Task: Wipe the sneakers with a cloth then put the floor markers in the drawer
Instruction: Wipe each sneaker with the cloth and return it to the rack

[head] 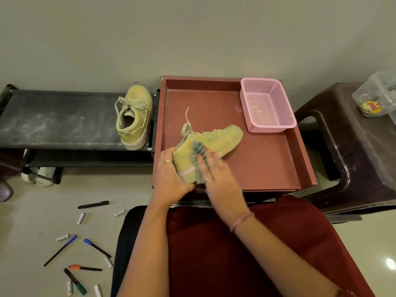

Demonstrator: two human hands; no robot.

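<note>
In drawer point(276, 159), hands point(173, 179) – sneaker point(216, 139), cloth point(198, 156)

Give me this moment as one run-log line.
phase: wiping | left hand: grips sneaker heel in drawer | right hand: presses cloth on its side | markers: on floor

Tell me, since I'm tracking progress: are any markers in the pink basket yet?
No, the pink basket holds nothing, and the markers lie scattered on the floor.
</note>
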